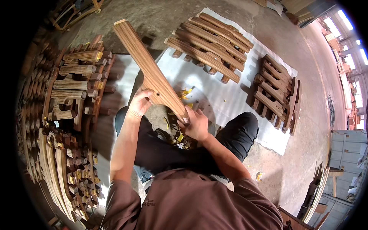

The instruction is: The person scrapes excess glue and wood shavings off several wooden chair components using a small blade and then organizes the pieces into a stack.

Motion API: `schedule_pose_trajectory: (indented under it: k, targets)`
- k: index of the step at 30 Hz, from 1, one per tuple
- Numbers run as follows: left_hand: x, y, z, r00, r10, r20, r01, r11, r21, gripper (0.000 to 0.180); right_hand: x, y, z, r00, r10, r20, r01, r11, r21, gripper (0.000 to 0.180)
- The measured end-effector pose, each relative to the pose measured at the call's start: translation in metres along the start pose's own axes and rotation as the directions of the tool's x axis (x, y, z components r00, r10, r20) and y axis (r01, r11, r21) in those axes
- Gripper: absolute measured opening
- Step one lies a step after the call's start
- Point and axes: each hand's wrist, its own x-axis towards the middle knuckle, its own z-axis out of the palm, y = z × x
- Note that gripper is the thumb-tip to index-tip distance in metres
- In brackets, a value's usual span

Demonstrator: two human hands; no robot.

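A long striped-grain wooden furniture part slants across the view in front of me, its pale end far left and its narrow end close to my lap. It has a widened section with a small dark hole. My left hand grips that widened section from its left edge. Around the narrow lower end my right hand is closed, the fingers partly hidden by the wood. Below the part, yellow scraps and shavings lie between my legs.
Similar wooden parts lie in stacked rows on a white sheet ahead. Another crisscross stack stands to the right. At left are tall piles of wooden parts, some with yellow tape. A grey cabinet stands far right.
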Motion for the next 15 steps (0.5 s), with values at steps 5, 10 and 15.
schedule_pose_trajectory:
  k: [5,10,15]
  targets:
    - [-0.001,0.002,0.001,1.0,-0.014,0.006,0.014,1.0,-0.006,0.063,-0.001,0.003,0.003,1.0,-0.016,-0.022,0.016,1.0,0.025,0.07]
    - [-0.002,0.004,0.004,1.0,-0.006,0.008,0.006,1.0,-0.008,0.064,-0.001,-0.001,0.0,1.0,0.013,0.0,-0.013,1.0,0.01,0.07]
    - [-0.003,0.005,0.008,0.999,-0.028,-0.019,0.028,1.0,-0.009,0.067,0.0,-0.003,-0.001,0.999,0.025,-0.023,-0.025,1.0,0.01,0.069]
